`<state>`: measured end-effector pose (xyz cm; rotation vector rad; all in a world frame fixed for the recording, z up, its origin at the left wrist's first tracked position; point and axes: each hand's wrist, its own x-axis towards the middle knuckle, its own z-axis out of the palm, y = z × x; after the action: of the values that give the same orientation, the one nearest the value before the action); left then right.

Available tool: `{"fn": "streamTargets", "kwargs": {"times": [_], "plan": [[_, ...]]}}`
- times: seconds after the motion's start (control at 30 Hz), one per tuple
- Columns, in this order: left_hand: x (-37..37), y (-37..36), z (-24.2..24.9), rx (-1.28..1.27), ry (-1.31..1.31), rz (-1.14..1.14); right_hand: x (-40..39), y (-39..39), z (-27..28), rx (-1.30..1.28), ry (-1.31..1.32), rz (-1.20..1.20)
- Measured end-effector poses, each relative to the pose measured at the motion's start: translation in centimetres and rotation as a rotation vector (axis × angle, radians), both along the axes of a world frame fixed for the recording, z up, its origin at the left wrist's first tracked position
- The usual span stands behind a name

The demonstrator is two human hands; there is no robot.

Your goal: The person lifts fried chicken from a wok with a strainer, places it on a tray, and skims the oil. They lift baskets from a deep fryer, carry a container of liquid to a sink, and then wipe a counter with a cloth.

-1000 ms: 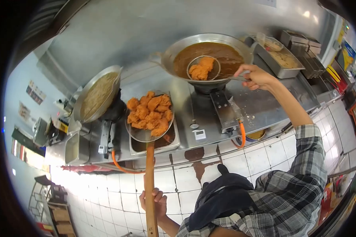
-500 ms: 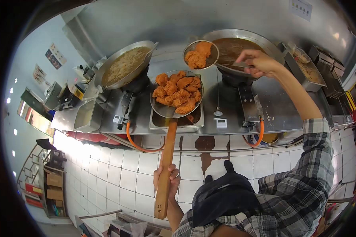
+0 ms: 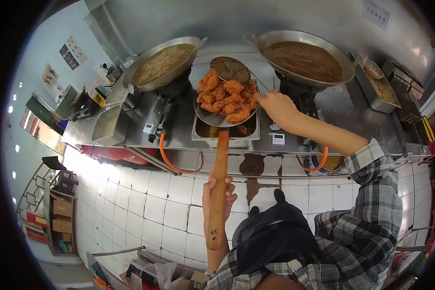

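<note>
Left hand [image 3: 208,193]: closed round wooden handle [image 3: 219,181], my preferred hold.
Right hand [image 3: 278,111]: closed on small strainer [image 3: 229,67].
Fried pieces [image 3: 225,98]: likely brittle.

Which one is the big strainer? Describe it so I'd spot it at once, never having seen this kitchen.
Start at the steel counter, between the left wok and right wok. There, over a rectangular metal pan, is the big strainer, heaped with fried pieces. Unlike the smaller strainer in the right hand, it has a broad wooden handle, gripped by the left hand.
</note>
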<state>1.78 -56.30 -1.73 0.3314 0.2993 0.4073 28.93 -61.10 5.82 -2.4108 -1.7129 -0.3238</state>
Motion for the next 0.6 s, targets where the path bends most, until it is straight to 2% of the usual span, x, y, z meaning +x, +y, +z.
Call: {"fn": "streamTargets", "kwargs": {"times": [0.13,0.2,0.33,0.4,0.43,0.47,0.53,0.6], "plan": [[0.1,0.3,0.0,0.047,0.024,-0.013,1.2,-0.5,-1.2,0.075,-0.03,-0.045],[0.2,0.2,0.1,0.069,0.057,-0.02,2.7,-1.2,-1.1,0.153,0.134,-0.06],[-0.1,0.3,-0.7,0.073,0.065,-0.015,6.3,-2.2,-3.3,0.34,0.177,0.019],[-0.1,0.5,-1.0,0.048,0.035,-0.042,6.3,-2.2,-3.0,0.453,0.726,-0.001],[0.0,0.6,-0.9,0.048,0.036,-0.039,5.3,-2.6,-1.8,0.421,1.006,-0.172],[0.1,0.7,-0.8,0.049,0.054,-0.037,5.2,-2.7,-1.6,0.419,1.008,-0.168],[0.1,0.7,-0.1,0.051,0.073,-0.027,5.0,-2.8,-1.3,0.445,1.422,-0.162],[0.3,0.6,0.7,0.142,0.132,-0.023,4.1,-2.4,-1.2,0.452,1.441,-0.151]]}}
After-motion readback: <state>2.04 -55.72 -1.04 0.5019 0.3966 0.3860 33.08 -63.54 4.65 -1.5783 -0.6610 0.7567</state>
